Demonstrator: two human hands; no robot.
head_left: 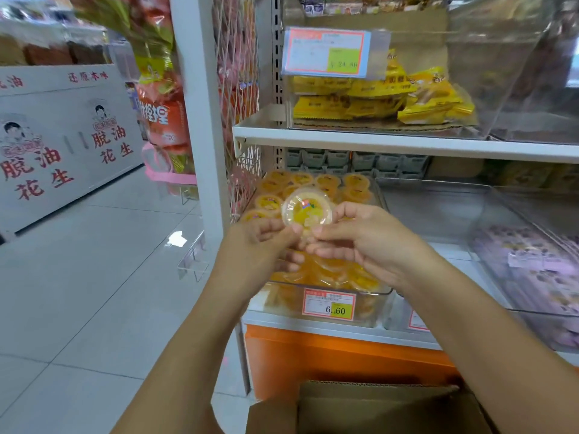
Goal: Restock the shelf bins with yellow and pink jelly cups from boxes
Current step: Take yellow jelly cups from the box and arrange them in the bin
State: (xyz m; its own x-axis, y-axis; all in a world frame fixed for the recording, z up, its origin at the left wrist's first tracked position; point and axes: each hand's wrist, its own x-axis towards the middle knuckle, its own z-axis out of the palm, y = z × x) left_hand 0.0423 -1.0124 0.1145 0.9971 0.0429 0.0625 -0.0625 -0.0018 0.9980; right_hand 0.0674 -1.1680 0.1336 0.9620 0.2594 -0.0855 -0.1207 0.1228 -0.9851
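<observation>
A yellow jelly cup (307, 209) with a clear lid faces me, held above the clear shelf bin (372, 300) that is full of several yellow jelly cups (355, 183). My left hand (261, 242) pinches the cup's lower left edge. My right hand (360, 236) pinches its lower right edge. An open cardboard box (376, 405) stands below on the floor; its contents are hidden. Further right, a clear bin (482, 245) holds several pale pink-purple packs (532, 261).
A white shelf board (407, 142) runs just above, carrying a bin of yellow snack packs (391, 98). An empty clear bin (432, 208) sits between the yellow and pink ones. Hanging snack bags (159, 98) and a white display box (62, 136) stand left, across a tiled floor.
</observation>
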